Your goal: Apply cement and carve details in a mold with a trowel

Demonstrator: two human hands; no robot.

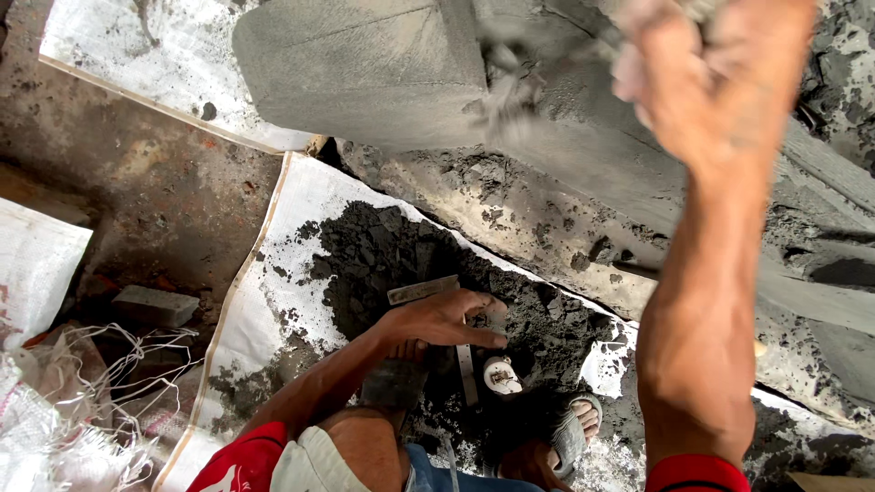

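Left hand: left hand (pixel 442 321) reaches down, palm down, fingers spread and pointing to picture-right; it rests on a metal trowel and is not closed round it.
Metal trowel: flat grey blade (pixel 422 291) shows above the knuckles, a narrow strip (pixel 467 372) below them; the parts look set at a right angle, the blade's long axis running left-right with a slight upward tilt to the right, the strip running down toward the feet. How they join is hidden by the hand.
Location of trowel: on the heap of mortar, near its middle, just above the sandalled feet.
Mortar heap: dark grey, damp, lumpy mortar (pixel 383 251) piled on a white woven sack sheet (pixel 264 301) spread on the ground.
Right hand: right hand (pixel 706 68) raised close to the camera, blurred; fingers curled together, smeared with grey mortar; what it grips cannot be told for certain.
Plastered surface: smooth grey cement face (pixel 365 64) at top, a clod of mortar (pixel 501 100) in blur beside it, left of the right hand.
Feet: two feet in sandals (pixel 570 433) at the heap's lower edge.
Second sheet: another white sheet (pixel 137 55) at top left, dusted with mortar specks.
Loose brick: grey block (pixel 155 305) on the bare floor, left of the sack sheet.
Frayed sacking: torn white sacking with loose threads (pixel 82 401) at lower left.
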